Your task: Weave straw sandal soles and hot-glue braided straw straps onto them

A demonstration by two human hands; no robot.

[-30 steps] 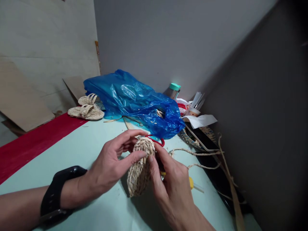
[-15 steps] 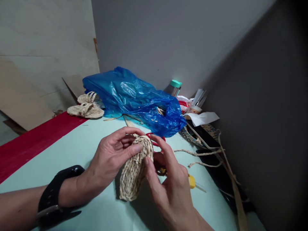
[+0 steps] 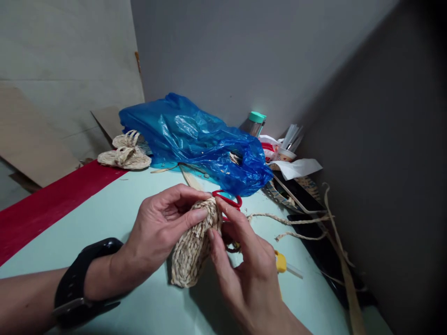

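Observation:
Between my two hands is a woven straw sole (image 3: 190,253), oval and made of coiled braid, tilted with its upper end toward the back of the table. My left hand (image 3: 164,228) is closed on its upper left side, thumb lying on the face. My right hand (image 3: 247,251) grips the right edge, with the index finger at the top rim and the thumb on the side. Behind the sole's top lie red-handled scissors (image 3: 237,201), partly hidden by my fingers. A yellow tool (image 3: 280,262) with a translucent stick shows past my right hand.
A crumpled blue plastic bag (image 3: 195,135) spreads across the back. Small woven straw slippers (image 3: 127,156) sit at the left on a red strip (image 3: 63,197). Braided cords (image 3: 286,220), a white paper (image 3: 296,168) and a green-lidded bottle (image 3: 256,122) lie or stand at the right.
The sole's lower end has swung slightly left and up. My right index finger has come down against its top rim. Both hands keep hold of it; the view has shifted slightly.

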